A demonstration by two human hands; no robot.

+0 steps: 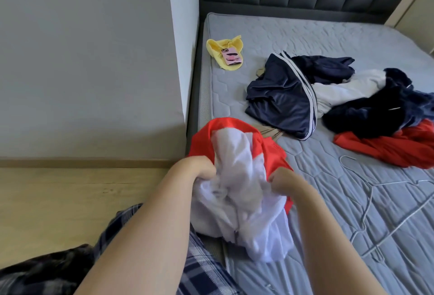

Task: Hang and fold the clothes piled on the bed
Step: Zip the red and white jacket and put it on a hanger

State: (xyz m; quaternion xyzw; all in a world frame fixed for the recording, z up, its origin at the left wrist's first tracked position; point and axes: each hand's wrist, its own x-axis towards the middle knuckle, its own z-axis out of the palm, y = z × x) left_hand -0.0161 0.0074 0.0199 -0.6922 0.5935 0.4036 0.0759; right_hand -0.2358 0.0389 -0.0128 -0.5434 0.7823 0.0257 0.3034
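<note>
Garment gripped over the near edge of the bed (305,170)
We clench the left hand (197,168) and right hand (281,181) on the red-and-white garment (237,154), probably to open it out for folding.

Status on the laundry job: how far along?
Done: nothing visibly folded or hung. In hand: left hand and right hand grip a bunched red-and-white garment. Left: navy white-striped garment, white cloth, dark navy fleece and red garment lie crumpled on the grey quilted mattress; white wire hangers lie bare.
</note>
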